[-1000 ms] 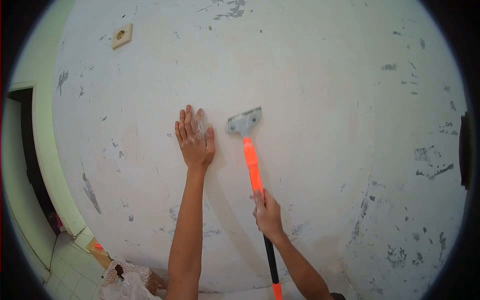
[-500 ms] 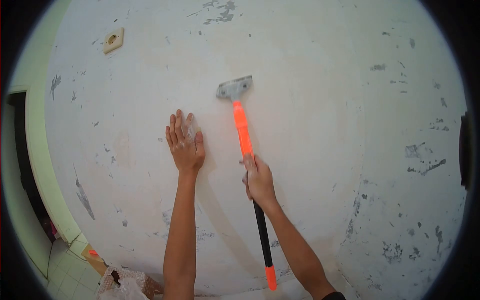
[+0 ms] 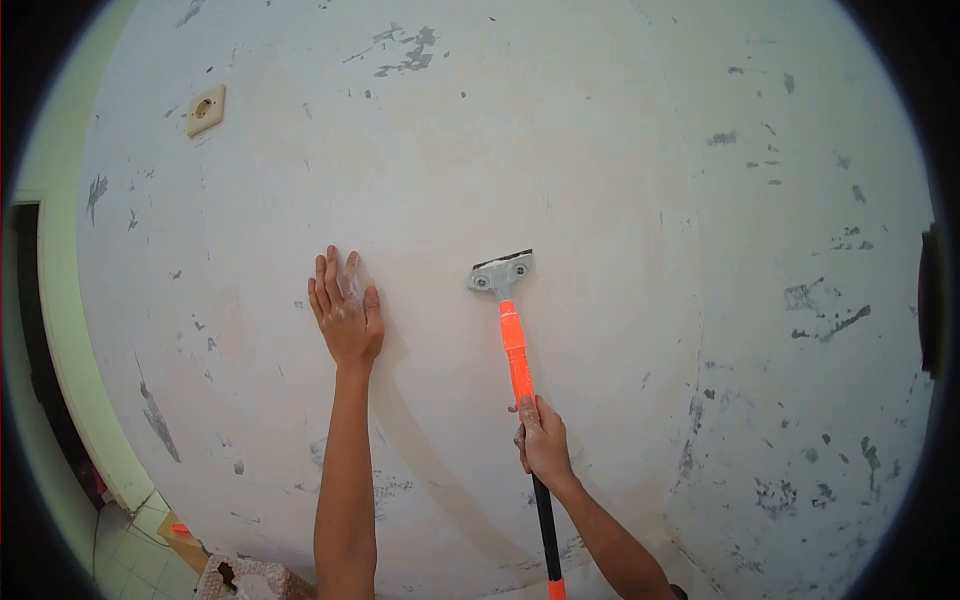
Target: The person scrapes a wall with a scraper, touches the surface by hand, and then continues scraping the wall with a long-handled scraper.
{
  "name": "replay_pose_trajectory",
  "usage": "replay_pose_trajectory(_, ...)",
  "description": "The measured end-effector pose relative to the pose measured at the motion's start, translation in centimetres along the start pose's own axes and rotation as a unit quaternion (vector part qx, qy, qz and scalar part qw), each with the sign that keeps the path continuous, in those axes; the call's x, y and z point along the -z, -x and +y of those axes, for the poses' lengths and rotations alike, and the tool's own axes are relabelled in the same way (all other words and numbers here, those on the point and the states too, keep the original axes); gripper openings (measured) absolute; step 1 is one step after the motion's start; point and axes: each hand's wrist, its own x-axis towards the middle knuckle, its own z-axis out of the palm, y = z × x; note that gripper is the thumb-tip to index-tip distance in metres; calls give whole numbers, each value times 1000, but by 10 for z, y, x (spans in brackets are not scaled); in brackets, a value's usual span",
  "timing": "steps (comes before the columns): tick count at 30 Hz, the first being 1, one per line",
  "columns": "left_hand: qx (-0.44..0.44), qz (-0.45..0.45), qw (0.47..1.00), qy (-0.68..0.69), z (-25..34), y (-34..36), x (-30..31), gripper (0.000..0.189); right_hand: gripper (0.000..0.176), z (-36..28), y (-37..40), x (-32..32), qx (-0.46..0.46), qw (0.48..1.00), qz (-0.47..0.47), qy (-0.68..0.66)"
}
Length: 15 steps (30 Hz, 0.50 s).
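My right hand is wrapped round the orange and black handle of a long wall scraper. Its grey metal head, with a dark blade edge along the top, lies close against the white wall. To the left, my left hand rests on the wall with fingers stretched upward. White dust coats the area by its thumb and index finger, where a thin clear film-like piece also shows. Grey patches mark the wall where the surface has come off.
A cream power socket is set in the wall at upper left. At far left is a doorway. Bubble wrap lies at the lower left beside a cardboard piece on the tiled floor.
My right hand has drawn the scraper down the wall and slightly right. The view has shifted a little; my left hand stays spread on the wall.
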Motion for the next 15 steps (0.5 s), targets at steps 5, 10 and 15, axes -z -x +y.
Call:
replay_pose_trajectory(5,-2,-7,1000,-9,1,0,0,49,50,-30,-28,11,31,999,-2,7)
replay_pose_trajectory(10,1,-5,1000,-9,1,0,0,49,52,-106,-90,-1,96,995,-9,29)
replay_pose_trajectory(15,3,0,1000,2,0,-1,0,50,52,-165,-126,-24,114,993,-17,0)
